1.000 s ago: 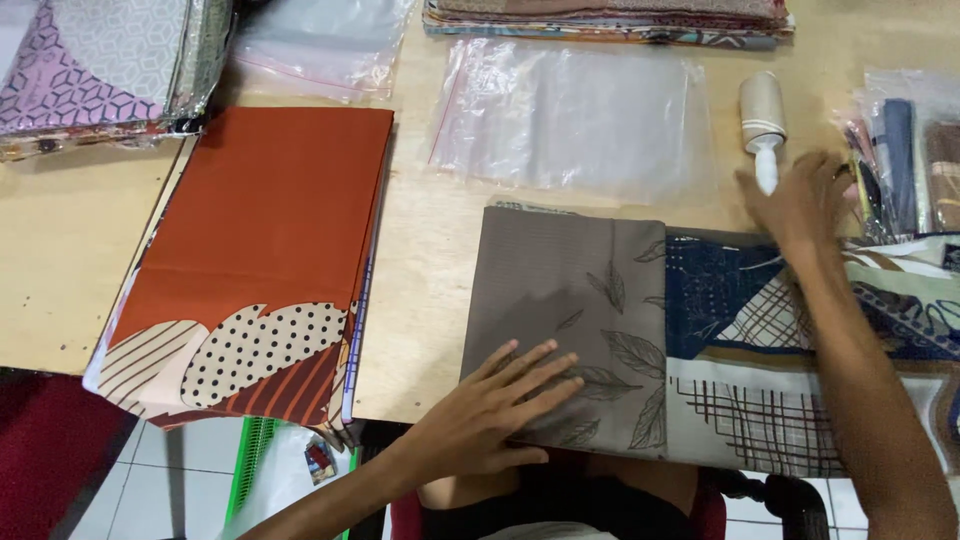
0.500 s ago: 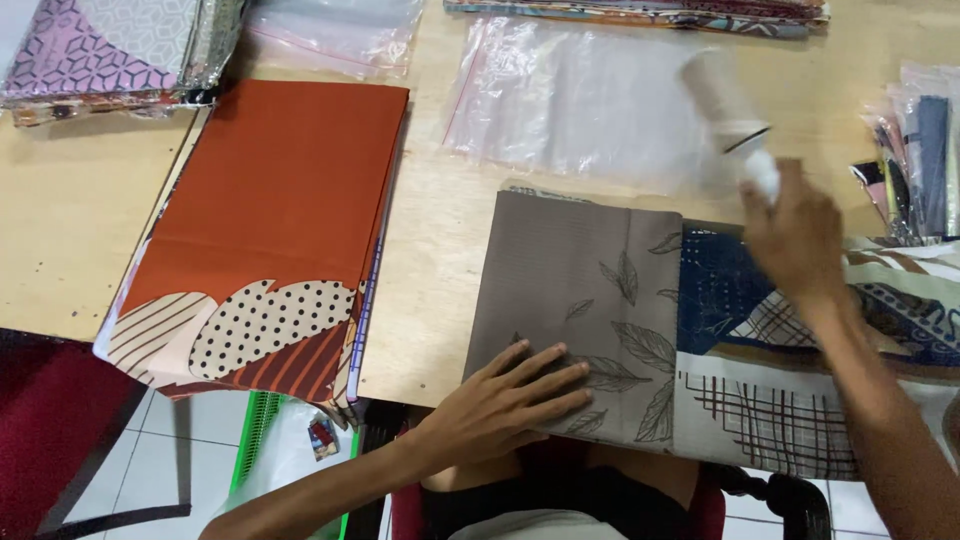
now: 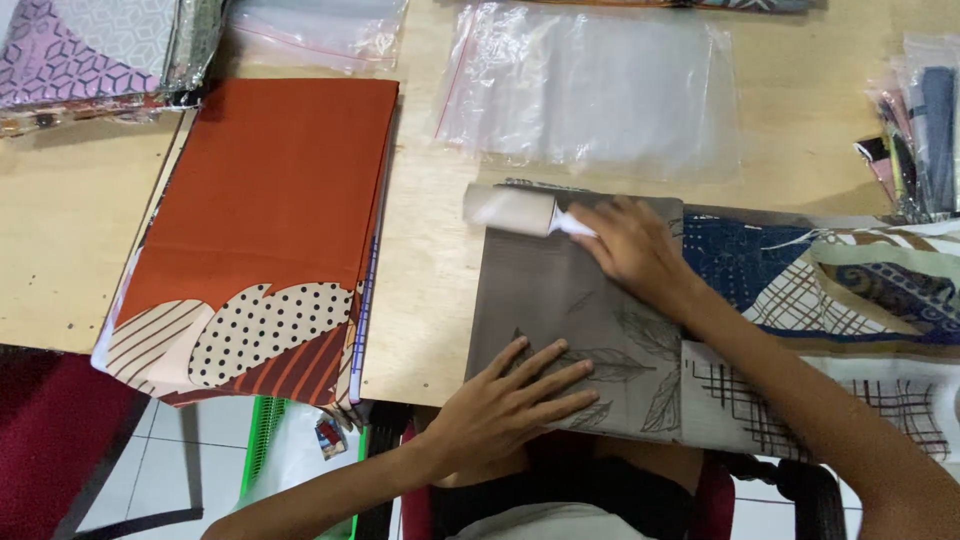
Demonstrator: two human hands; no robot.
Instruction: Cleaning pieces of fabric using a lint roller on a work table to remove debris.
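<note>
A folded grey cloth (image 3: pixel 575 300) printed with thin, dark leaf outlines lies flat at the near edge of a pale wooden table (image 3: pixel 60 260), its weave matte and smooth. The left hand (image 3: pixel 510 400) presses on the near part of it, palm down and fingers spread wide, holding nothing. The right hand (image 3: pixel 630 245) is closed round the white handle of a lint roller (image 3: pixel 510 208), whose pale paper-wrapped cylinder lies across the far left corner of the grey cloth, touching it. To the right, joined to the grey panel, is a patchwork of navy, cream and plaid shapes (image 3: pixel 820 290); its right end is cut off by the frame and the right forearm covers part of it. To the left, well apart, lies a folded rust-orange cloth (image 3: pixel 270 200) with dotted and striped leaf shapes on the near end. Beyond the grey cloth a clear, crinkled plastic bag (image 3: pixel 590 90) lies flat and glossy. At the far left a stack of cloths with a purple geometric print (image 3: pixel 80 55) is partly out of view. At the far right a bundle of bagged fabrics (image 3: pixel 920 130) is hard to make out.
</note>
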